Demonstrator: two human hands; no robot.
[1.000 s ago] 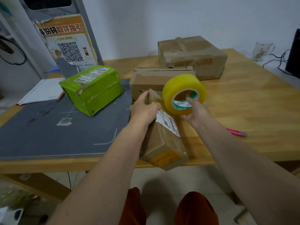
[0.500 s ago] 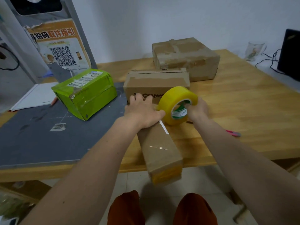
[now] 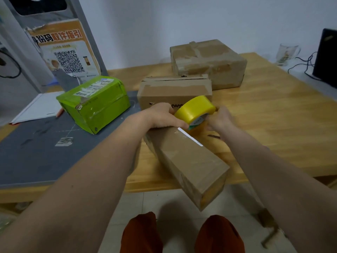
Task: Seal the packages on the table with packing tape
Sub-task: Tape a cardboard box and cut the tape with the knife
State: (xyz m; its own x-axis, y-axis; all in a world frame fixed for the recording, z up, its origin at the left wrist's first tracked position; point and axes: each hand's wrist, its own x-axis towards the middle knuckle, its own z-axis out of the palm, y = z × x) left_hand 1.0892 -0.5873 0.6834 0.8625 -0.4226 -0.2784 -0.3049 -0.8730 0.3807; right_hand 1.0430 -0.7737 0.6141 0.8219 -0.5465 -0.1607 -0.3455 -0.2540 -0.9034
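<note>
A long brown cardboard package [image 3: 189, 161] lies on the wooden table [image 3: 273, 128], its near end hanging over the front edge. My left hand [image 3: 162, 115] rests on the far end of its top face, fingers spread over it. My right hand [image 3: 218, 119] grips a yellow roll of packing tape [image 3: 195, 108], held at the far right corner of that package beside my left thumb. Clear tape shines along the package's top. Three more packages stand behind: a green one [image 3: 94, 103], a brown one [image 3: 173, 92] and a larger brown one [image 3: 207, 63].
A grey mat [image 3: 36, 157] covers the table's left part. A white notebook [image 3: 38, 108] lies at the far left before a grey stand with a QR poster [image 3: 65, 52]. A glass mug [image 3: 286, 53], cables and a black device [image 3: 326, 55] are at the far right.
The long package has been turned flat, its label now on the side. My left hand moved onto its top and my right hand brought the tape roll down against its far end.
</note>
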